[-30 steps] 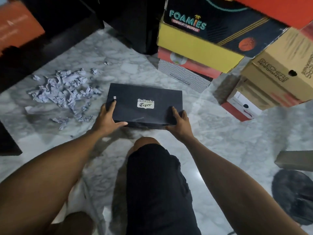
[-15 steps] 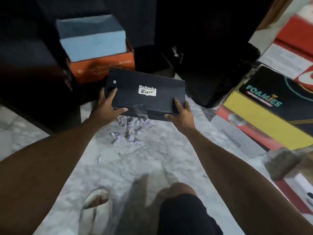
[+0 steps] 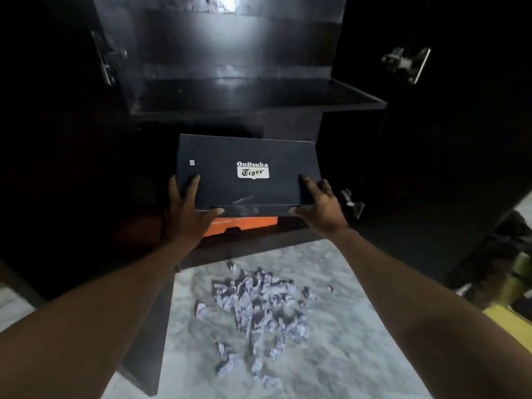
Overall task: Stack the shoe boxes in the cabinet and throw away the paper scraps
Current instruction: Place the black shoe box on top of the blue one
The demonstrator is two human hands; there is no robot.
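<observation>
While I hold the black shoe box (image 3: 247, 171) with my left hand (image 3: 187, 217) and right hand (image 3: 322, 208), fingers curled on its near corners, it hovers inside the cabinet (image 3: 259, 93) over the orange box (image 3: 241, 224) (perhaps touching). Next I lower it squarely; the paper scraps (image 3: 256, 309) wait on the floor.

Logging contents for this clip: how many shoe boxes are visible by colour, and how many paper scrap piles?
Black Onitsuka Tiger shoe box, held by the left hand and right hand: 1
Orange shoe box, beneath it in the cabinet: 1
Pile of paper scraps on the floor: 1
Total: 3
</observation>
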